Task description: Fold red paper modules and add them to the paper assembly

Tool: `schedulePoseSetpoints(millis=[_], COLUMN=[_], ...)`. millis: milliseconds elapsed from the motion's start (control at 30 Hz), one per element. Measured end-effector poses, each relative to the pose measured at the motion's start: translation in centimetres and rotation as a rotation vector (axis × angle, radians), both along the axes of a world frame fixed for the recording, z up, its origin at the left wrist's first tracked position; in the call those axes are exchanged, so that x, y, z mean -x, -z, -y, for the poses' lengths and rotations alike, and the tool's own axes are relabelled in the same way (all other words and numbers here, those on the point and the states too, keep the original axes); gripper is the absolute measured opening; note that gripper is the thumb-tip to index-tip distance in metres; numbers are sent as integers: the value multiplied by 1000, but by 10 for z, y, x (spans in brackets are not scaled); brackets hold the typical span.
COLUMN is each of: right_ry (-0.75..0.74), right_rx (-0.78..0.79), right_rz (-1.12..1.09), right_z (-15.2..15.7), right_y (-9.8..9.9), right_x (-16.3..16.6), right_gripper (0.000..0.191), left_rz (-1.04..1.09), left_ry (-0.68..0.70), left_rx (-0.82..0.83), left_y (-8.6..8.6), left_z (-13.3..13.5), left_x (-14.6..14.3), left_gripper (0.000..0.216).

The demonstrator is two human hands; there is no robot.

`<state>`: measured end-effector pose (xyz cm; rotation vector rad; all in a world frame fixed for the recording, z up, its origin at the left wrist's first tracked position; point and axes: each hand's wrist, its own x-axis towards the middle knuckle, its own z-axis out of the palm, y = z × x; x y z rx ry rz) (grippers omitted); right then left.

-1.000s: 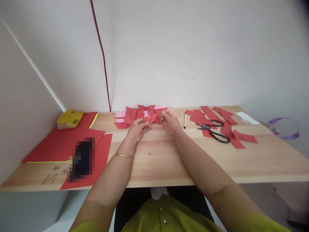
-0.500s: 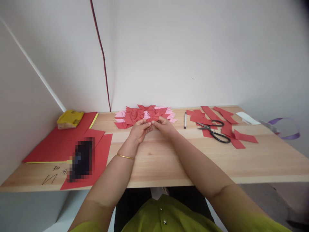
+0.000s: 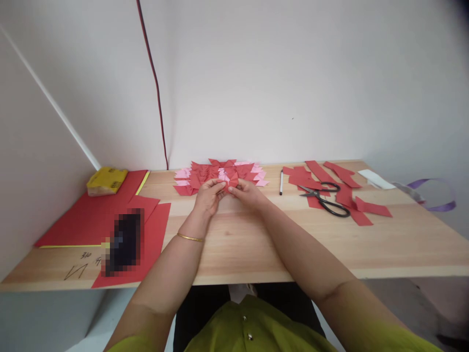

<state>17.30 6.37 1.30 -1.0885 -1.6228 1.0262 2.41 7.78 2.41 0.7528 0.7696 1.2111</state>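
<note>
Between my fingertips is a small piece of folded red paper [image 3: 230,184]. My left hand [image 3: 208,196] pinches its left side, and my right hand [image 3: 249,193] pinches the right side with thumb and fingers. Both hands are closed, a little above the wooden table [image 3: 234,244]. Just behind them lies a spread of folded red and pink paper pieces [image 3: 200,175] with pointed tips; the hands and the held paper cover part of it. The exact folds of the held piece are too small to make out.
Black-handled scissors [image 3: 331,208] lie on the right among red paper strips [image 3: 318,172]. A marker pen [image 3: 281,183] lies left of them. To the left are red paper sheets [image 3: 91,215], a yellow-wrapped pack [image 3: 106,181] and a dark blurred object [image 3: 124,242]. A wall stands behind.
The red paper has been turned between my fingers and now shows more of its face, spread upright. My hands have shifted slightly apart; both still hold it.
</note>
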Motion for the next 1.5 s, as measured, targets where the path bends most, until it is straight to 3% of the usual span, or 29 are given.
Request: schedulePoseSetpoints(millis=[600,900,1167,1500], right_ry=[-52,23,67,94], right_rx=[70,71,66,69], right_rz=[37,-82,-113,-154], right_z=[-1,-2,-1,-2], right_y=[0,5,1,3], right_x=[-3,-4,-3,-4], right_gripper=[30,36,32,35], left_rz=[-32,-127,-186,-102], left_ry=[-139,86,-14,46], left_rx=[-16,-15,-76,-54], left_y=[0,1,1,1], left_z=[-7,0,-2,-2], left_x=[7,4,3,4], left_gripper=[31,32,30,29])
